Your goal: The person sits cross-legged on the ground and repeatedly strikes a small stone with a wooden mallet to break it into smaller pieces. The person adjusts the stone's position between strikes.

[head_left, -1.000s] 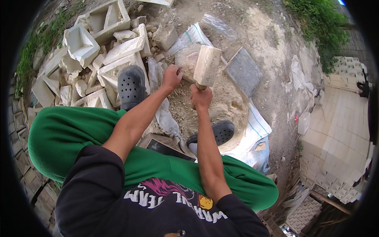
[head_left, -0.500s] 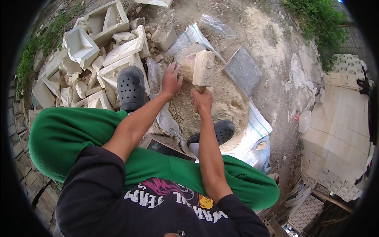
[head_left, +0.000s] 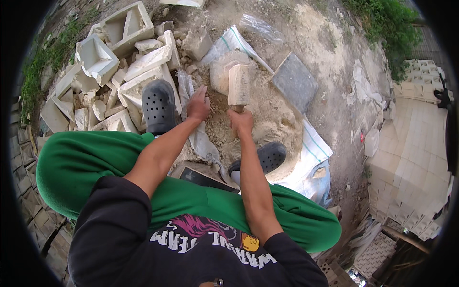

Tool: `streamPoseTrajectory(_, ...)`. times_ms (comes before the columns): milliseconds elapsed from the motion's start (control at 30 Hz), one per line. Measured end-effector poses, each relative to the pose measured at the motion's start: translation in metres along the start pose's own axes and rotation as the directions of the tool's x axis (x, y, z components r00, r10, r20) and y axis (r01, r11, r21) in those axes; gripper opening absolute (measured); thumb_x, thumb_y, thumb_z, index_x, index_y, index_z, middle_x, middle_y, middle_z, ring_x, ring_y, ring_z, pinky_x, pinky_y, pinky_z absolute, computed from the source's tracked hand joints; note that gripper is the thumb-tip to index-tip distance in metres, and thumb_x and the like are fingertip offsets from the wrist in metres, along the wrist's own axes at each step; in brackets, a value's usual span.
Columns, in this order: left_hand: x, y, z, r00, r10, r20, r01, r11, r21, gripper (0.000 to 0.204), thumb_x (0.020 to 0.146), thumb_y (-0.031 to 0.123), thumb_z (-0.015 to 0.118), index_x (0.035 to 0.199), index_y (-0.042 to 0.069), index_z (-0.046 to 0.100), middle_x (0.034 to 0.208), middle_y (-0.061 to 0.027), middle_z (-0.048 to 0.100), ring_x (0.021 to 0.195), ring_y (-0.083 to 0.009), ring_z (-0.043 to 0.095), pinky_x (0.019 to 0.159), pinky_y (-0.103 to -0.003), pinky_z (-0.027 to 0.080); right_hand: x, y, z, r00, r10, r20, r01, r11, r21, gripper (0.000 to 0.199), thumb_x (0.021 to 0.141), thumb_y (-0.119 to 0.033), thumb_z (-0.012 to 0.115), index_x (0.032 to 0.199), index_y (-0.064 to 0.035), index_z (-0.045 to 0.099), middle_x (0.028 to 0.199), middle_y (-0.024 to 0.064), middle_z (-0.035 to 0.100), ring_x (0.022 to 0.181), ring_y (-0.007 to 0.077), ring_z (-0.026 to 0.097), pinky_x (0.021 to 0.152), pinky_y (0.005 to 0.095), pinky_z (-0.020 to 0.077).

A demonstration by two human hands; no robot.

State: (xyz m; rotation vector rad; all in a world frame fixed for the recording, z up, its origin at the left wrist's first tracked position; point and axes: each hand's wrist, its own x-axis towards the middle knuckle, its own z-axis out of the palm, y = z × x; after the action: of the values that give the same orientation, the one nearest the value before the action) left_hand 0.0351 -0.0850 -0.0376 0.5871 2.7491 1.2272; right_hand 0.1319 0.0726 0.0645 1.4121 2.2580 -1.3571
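Observation:
My right hand [head_left: 241,122] grips the short handle of a wooden mallet [head_left: 239,86], its pale block head pointing away from me. The mallet is over crumbled, sandy material [head_left: 267,122] spread on a white woven sack [head_left: 313,146]. Just beyond the mallet head lies a large pale lump [head_left: 222,71], partly hidden by it. To the left, my left hand [head_left: 198,104] holds nothing; its fingers are stretched out above the crumbs, beside a strip of crumpled plastic [head_left: 203,143].
Broken pale mold pieces [head_left: 148,62] are heaped at the left. A grey square slab [head_left: 295,82] lies right of the crumbs. My clogs [head_left: 158,105] flank the work spot. Stacked pale blocks [head_left: 406,158] stand at the far right, and clear plastic [head_left: 260,28] lies beyond.
The mallet and my right hand have moved slightly left and look lower. My left hand has drawn back to the left, away from the lump.

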Motion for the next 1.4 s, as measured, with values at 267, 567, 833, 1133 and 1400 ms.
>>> streamPoseTrajectory(267,-0.008,0.029,-0.025,0.963,0.206,0.171,-0.218,0.975,0.050,0.020,0.082,0.015,0.071,0.102,0.015,0.073,0.099,-0.0055,0.064,0.101,-0.0276,0.062,0.087,-0.040,0.049,0.006,-0.023,-0.017,0.929,-0.260,-0.265,0.286,0.956,0.064,0.038,0.073,-0.033,0.074,0.090,0.0009,0.072,0.075,0.0217,0.071,0.078,0.0399,0.071,0.071,0.0451,0.0547)
streamPoseTrajectory(567,-0.024,0.031,0.007,0.889,0.373,0.265,-0.419,0.897,0.140,0.012,0.079,0.020,0.074,0.090,0.016,0.074,0.094,-0.0033,0.062,0.095,-0.0249,0.060,0.079,-0.041,0.048,-0.005,0.011,-0.008,0.999,0.042,0.010,-0.043,0.991,0.126,0.031,0.071,-0.027,0.074,0.085,0.0011,0.071,0.070,0.0148,0.069,0.062,0.0271,0.069,0.061,0.0402,0.0537)
streamPoseTrajectory(833,0.035,0.073,-0.009,0.978,0.192,0.086,-0.192,0.981,-0.013,0.017,0.085,0.021,0.071,0.099,0.012,0.073,0.093,-0.0075,0.068,0.092,-0.0303,0.065,0.081,-0.043,0.053,-0.015,-0.005,-0.028,0.994,0.107,-0.016,-0.095,0.933,0.347,0.022,0.073,-0.018,0.074,0.079,0.0019,0.067,0.062,0.0095,0.062,0.051,0.0202,0.063,0.047,0.0357,0.0495)
streamPoseTrajectory(1133,0.093,0.068,0.002,0.959,-0.027,0.282,0.062,0.991,-0.119,0.023,0.087,0.022,0.068,0.105,0.008,0.072,0.095,-0.0154,0.071,0.088,-0.0356,0.068,0.079,-0.045,0.053,-0.012,-0.025,-0.045,0.990,-0.040,-0.136,0.072,0.969,0.235,0.032,0.074,-0.028,0.074,0.086,0.0008,0.070,0.064,0.0103,0.067,0.054,0.0212,0.069,0.057,0.0355,0.0542)
streamPoseTrajectory(1400,0.084,0.059,0.002,0.998,-0.061,-0.016,0.058,0.983,-0.173,0.017,0.089,0.017,0.066,0.101,0.005,0.071,0.097,-0.0153,0.067,0.087,-0.0330,0.066,0.079,-0.042,0.053,-0.014,-0.042,-0.026,0.887,-0.348,-0.305,0.371,0.928,0.019,0.035,0.074,-0.030,0.073,0.089,0.0021,0.072,0.077,0.0174,0.073,0.070,0.0316,0.072,0.066,0.0395,0.0556)
